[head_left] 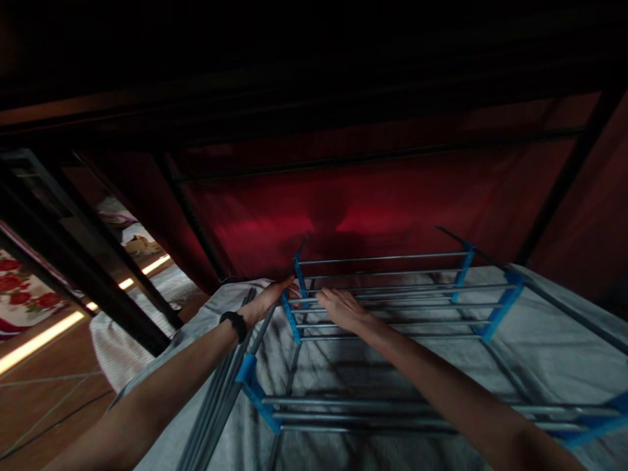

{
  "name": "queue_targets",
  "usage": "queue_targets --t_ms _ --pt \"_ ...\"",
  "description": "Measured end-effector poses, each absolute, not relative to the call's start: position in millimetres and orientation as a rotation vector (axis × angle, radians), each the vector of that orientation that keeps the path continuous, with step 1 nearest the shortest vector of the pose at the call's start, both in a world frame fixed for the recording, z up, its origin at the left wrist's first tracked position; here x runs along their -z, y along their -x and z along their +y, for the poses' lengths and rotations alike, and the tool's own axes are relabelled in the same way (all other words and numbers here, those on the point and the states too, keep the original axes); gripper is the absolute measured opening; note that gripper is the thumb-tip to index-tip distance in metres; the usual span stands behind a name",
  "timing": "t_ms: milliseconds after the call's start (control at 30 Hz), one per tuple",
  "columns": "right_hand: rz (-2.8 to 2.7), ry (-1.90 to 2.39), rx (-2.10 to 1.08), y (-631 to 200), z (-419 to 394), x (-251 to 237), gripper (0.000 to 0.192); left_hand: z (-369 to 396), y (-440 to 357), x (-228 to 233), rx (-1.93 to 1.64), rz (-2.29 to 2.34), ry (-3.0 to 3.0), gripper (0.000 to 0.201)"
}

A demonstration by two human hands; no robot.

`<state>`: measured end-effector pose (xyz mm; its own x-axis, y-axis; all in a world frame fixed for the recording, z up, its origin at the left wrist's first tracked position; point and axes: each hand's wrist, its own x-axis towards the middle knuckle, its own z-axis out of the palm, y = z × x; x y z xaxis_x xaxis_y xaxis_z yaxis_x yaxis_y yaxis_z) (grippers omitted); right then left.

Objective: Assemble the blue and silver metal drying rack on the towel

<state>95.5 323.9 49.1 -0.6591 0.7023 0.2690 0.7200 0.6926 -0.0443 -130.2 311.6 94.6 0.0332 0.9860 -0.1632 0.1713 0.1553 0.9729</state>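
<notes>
Rack (441,337) of thin metal bars and blue plastic brackets lies on a rumpled grey sheet (540,353), straight ahead of the person, with one set of bars farther off and another close by. Left hand (269,297), below a black wristband (233,326), is at the left bracket (293,320) of the farther bars, its fingers partly hidden; I cannot tell whether they are closed on it. Right hand (343,309) lies palm down over the bars just beside that bracket, fingers bent, though how firmly they grasp is unclear. Loose tubes (213,405) lie bunched beside the rack, beneath the left forearm. Red cloth (407,203) hangs behind, and flowered fabric (29,291) shows at far left.
</notes>
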Motion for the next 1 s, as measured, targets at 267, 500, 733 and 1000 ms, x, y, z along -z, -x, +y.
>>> queue_targets --t_ms 267,500,733,1000 --pt "-2.651 1.141 0.061 -97.2 326.1 -60.8 0.039 316.7 131.6 -86.3 -1.008 1.387 -1.116 0.05" --pt "-2.609 1.156 0.054 -96.4 328.4 -61.0 0.036 322.0 135.0 -82.6 -1.01 1.361 -1.148 0.059" --pt "-2.598 1.167 0.036 -97.1 328.3 -62.1 0.036 313.0 131.5 -89.1 -1.005 1.355 -1.182 0.059" --pt "-2.588 1.173 0.001 -98.1 328.2 -60.9 0.037 317.4 131.6 -87.1 -1.025 1.342 -1.179 0.058"
